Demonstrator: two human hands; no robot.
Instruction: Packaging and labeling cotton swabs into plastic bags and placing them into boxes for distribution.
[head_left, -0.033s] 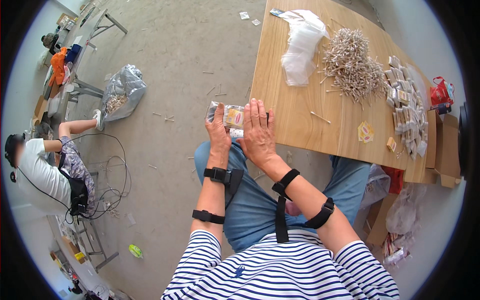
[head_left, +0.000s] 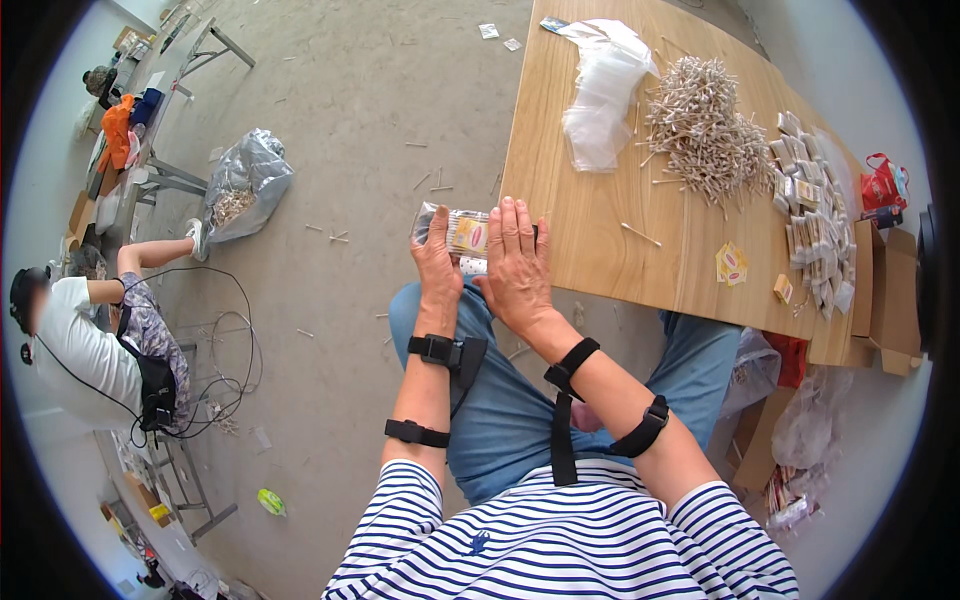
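My left hand (head_left: 437, 265) grips the left end of a clear plastic packet of cotton swabs (head_left: 468, 226), its thumb over the front. A yellow card with a red oval shows through the film. Across the packet's right end my right hand (head_left: 518, 262) lies flat, fingers stretched and close together, hiding that end. The packet is held above my lap, beside the left edge of the wooden table (head_left: 560, 240). Just under it sits a white, dark-spotted item (head_left: 472, 266), mostly hidden. A large pile of loose cotton swabs (head_left: 705, 125) lies farther back on the table.
Clear empty bags (head_left: 600, 95) lie left of the pile. Filled packets (head_left: 815, 225) are stacked at the table's right, near yellow cards (head_left: 731, 263) and a cardboard box (head_left: 890, 290). At far left another person (head_left: 100, 340) sits by a silvery bag (head_left: 250, 185). Swabs litter the floor.
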